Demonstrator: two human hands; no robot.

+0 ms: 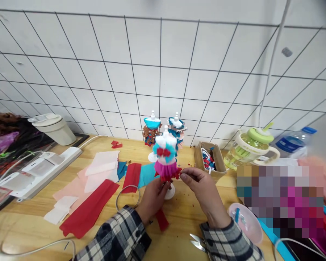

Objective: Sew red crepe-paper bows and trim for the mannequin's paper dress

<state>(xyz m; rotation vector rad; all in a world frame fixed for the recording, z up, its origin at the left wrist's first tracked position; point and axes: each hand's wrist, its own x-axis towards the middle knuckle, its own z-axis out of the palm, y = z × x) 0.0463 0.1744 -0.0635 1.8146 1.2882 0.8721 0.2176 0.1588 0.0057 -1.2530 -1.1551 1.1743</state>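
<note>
At four o'clock on miniature dress form (165, 140), right hand (203, 188) is pinching red ruffle (176, 174); left hand (154, 197) resting at seven, grip unclear; overpulling risking torn ruffle.

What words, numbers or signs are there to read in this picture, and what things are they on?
"ICE C...", it seems, on the pale band of the yellow-green drink jug; the letters after that are too small and blurred to read.
Blue-capped bottle: its blue label is too blurred to read.
No other words, numbers or signs are clear enough to read.
</note>
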